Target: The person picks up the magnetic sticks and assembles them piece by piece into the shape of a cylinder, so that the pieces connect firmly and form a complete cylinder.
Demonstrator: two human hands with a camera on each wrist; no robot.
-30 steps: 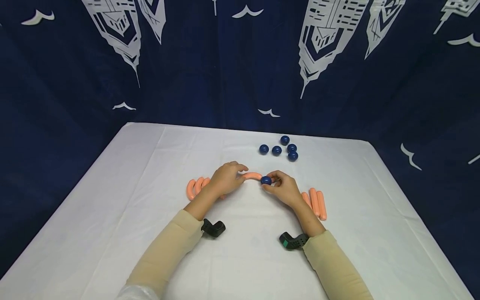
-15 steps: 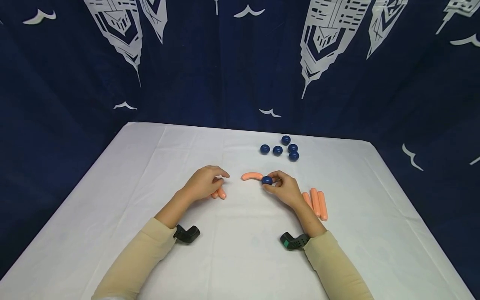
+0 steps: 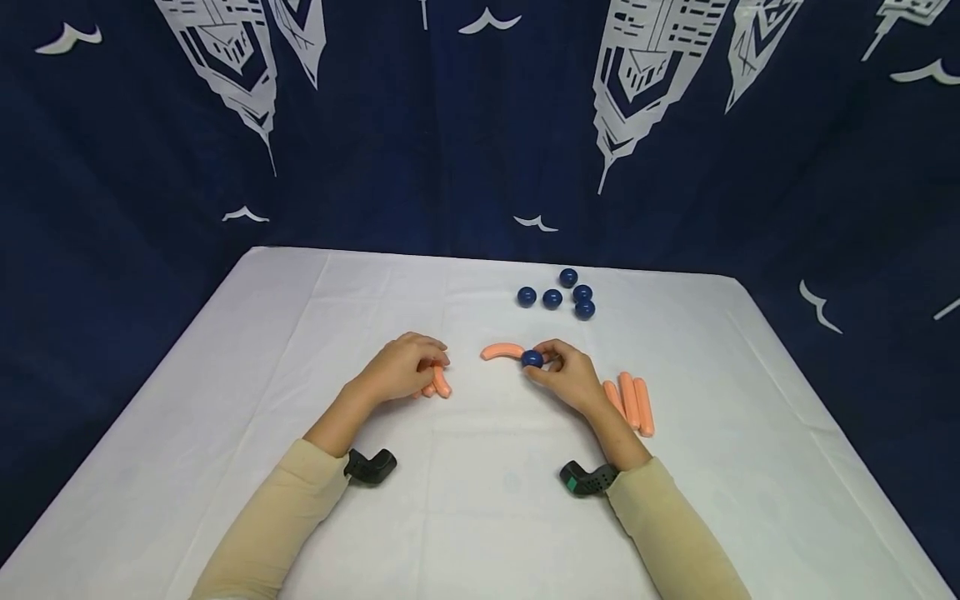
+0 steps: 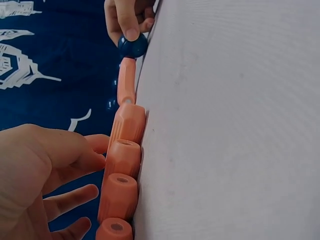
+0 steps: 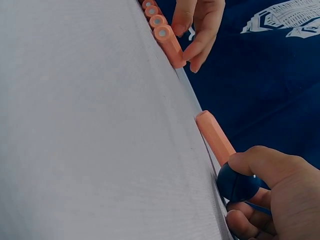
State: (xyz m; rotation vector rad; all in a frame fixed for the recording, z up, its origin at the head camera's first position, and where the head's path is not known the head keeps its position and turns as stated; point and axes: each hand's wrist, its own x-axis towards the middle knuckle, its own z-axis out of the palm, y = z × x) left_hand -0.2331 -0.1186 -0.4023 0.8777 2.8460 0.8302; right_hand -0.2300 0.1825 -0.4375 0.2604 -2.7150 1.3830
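My right hand [image 3: 567,375] pinches a dark blue ball [image 3: 532,358] between thumb and fingers. The ball sits against the end of a curved orange rod [image 3: 502,351] lying on the table. My left hand [image 3: 402,367] is over a group of curved orange rods [image 3: 442,382], partly hiding them. Seen from the left wrist, these rods [image 4: 129,125] stand in a row with round discs in their ends; the left fingertips [image 4: 102,161] are right at one rod's side, the other fingers spread. The right wrist view also shows the ball [image 5: 235,182] meeting the rod [image 5: 216,136].
Several dark blue balls [image 3: 552,299] lie at the back of the white-covered table [image 3: 480,517]. Three straight orange rods [image 3: 630,402] lie to the right, beside the right forearm. A dark blue curtain [image 3: 420,150] with white prints hangs behind the table.
My left hand has left the curved rod by the ball and moved left to the group of curved rods, its fingers lowering there. My right hand stays at the ball.
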